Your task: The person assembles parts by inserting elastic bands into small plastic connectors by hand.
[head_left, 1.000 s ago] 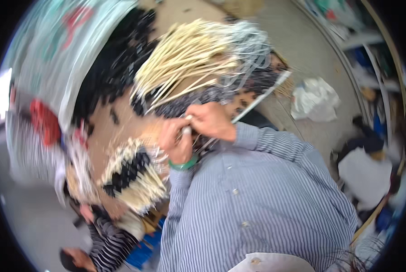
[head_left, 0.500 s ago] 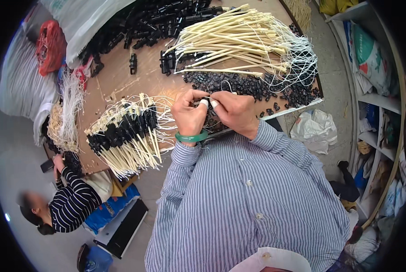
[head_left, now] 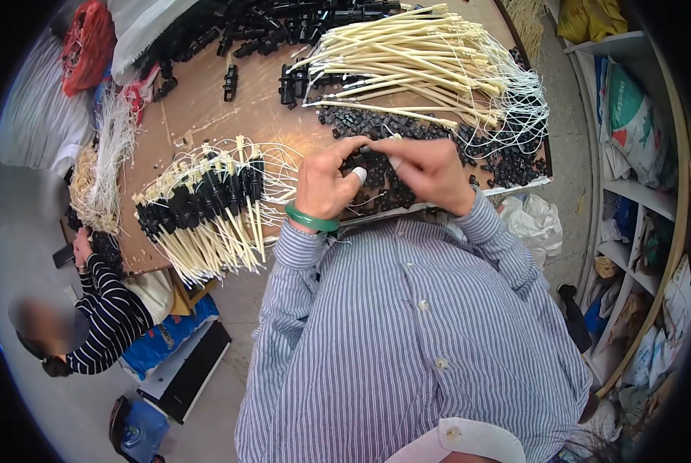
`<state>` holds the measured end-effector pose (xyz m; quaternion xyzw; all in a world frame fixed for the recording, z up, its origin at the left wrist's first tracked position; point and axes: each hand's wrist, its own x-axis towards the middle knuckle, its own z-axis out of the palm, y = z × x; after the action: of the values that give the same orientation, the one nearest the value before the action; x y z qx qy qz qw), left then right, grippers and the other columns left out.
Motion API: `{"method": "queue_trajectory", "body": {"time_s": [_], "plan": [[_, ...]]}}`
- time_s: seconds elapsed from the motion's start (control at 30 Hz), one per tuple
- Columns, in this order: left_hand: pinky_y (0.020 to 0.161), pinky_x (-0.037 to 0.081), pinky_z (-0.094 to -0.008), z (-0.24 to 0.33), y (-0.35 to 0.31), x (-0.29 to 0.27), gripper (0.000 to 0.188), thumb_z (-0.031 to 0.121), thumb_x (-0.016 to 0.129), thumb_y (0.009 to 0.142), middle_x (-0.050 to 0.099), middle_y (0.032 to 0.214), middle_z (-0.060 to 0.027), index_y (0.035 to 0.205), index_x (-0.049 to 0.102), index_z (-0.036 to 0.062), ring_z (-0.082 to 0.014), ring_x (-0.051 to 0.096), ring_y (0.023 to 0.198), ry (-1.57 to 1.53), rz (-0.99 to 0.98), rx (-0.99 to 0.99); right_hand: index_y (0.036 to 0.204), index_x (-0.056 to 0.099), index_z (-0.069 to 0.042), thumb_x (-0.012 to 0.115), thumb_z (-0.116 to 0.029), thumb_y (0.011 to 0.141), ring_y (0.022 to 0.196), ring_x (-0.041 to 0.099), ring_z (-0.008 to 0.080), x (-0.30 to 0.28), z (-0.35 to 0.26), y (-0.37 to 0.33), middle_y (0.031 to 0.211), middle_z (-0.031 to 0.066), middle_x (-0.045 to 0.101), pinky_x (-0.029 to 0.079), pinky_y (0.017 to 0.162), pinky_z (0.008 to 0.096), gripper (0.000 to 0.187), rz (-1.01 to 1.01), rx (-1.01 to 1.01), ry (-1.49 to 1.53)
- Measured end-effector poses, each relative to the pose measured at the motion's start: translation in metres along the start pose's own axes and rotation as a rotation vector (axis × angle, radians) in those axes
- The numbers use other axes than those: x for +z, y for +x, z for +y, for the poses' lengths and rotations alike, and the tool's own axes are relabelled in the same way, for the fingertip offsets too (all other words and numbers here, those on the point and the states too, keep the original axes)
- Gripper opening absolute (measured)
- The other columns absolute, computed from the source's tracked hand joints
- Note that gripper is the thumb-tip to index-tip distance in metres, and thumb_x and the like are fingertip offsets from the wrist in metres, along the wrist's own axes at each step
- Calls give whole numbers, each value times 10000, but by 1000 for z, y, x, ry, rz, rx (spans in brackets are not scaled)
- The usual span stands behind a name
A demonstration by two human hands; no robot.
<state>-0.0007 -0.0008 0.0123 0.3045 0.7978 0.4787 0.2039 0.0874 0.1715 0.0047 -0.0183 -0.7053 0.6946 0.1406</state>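
My left hand [head_left: 326, 184], with a green bangle [head_left: 312, 220] at the wrist, is closed in a pinch over the pile of small black plastic pieces [head_left: 376, 174] near the table's front edge. My right hand [head_left: 435, 171] pinches just to its right, the forefingers nearly meeting. A dark bit shows by the left fingertips and a pale bit by the right forefinger; what each holds is too small to make out. Beyond my hands lies a heap of cream sticks with white strings [head_left: 422, 65]. To the left is a bundle of cream sticks with black sleeves [head_left: 202, 204].
Black connector-like parts [head_left: 299, 27] are heaped at the table's back; one black part [head_left: 230, 82] lies apart. White strings [head_left: 115, 135] hang at the left edge. A person in a striped top [head_left: 118, 324] sits at the left. Shelves [head_left: 638, 189] stand at the right beside a white bag [head_left: 532, 224].
My right hand has moved right, a little away from my left hand, and the white string loop above it no longer shows. The whole view has shifted slightly.
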Motion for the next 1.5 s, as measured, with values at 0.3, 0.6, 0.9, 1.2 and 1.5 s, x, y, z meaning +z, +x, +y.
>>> {"method": "queue_trajectory", "body": {"time_s": [0.3,0.6,0.9,1.2,1.5], "plan": [[584,505,-370,6,-9,4,321,99,682,646,667,803,-96,967,681,105,-270,647,689,420,158,118,877,608,-74,727,-205,784,467,546,173,13,0,5,522,45,526,416,466,314,200,-118,290,-471],[700,452,-362,-11,-38,-59,211,57,660,640,640,753,-67,849,671,89,-241,606,713,660,579,187,926,659,-38,701,-62,786,669,649,219,38,-19,27,805,104,649,500,569,308,148,107,-460,-680],[1024,270,-475,-54,-93,-164,410,162,716,644,620,1163,-9,1048,654,135,-235,452,1174,1196,1067,-341,954,657,-100,691,-194,773,676,597,242,64,-2,11,943,36,650,477,624,343,207,-278,-274,-790],[898,484,-379,-30,-13,-70,339,3,607,701,668,1026,-117,1025,677,76,-280,611,983,441,458,182,892,649,-83,673,-148,785,694,625,300,-1,9,35,800,80,610,488,610,403,127,36,-91,-1068],[843,490,-408,-60,76,-66,353,-42,599,764,588,1011,-110,1027,709,167,-301,569,979,674,232,-131,777,580,-50,578,-68,715,654,568,300,-32,8,38,732,106,567,406,617,409,64,-95,-25,-1220]]}}
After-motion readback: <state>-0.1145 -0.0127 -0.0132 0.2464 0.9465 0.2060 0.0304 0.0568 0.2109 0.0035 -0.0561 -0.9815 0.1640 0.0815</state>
